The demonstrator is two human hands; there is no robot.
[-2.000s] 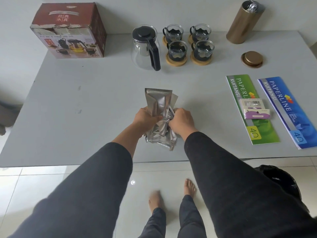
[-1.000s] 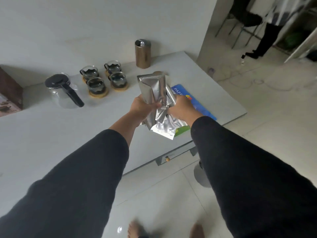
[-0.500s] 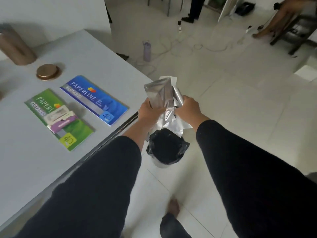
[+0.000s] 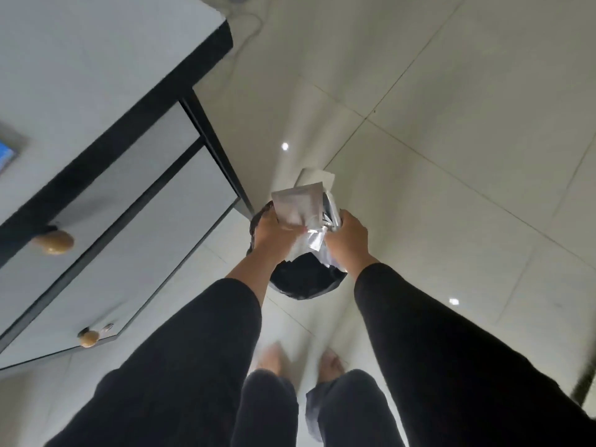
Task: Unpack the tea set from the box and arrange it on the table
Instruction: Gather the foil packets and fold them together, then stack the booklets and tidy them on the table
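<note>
- Both hands hold a crumpled bundle of silver foil pouches [image 4: 300,209] over a bin lined with a black bag [image 4: 308,279] that stands on the tiled floor [image 4: 451,124]
- The left hand [image 4: 269,235] grips the bundle's left side, fingers curled round the foil and mostly hidden behind it
- The right hand [image 4: 348,240] grips the right side, fingers wrapped round the crushed foil, back of the hand toward the camera
- The upper part of the bundle stands upright above the two hands; its creased lower end hangs between them, just above the bin's dark opening
- Both arms wear black sleeves [image 4: 451,350]
- At left is the grey table [image 4: 80,59] with a black edge and two drawers below it, each with a round wooden knob [image 4: 54,241]
- No piece of the tea set is in view
- Two bare feet [image 4: 330,364], blurred, stand on the floor just short of the bin
</note>
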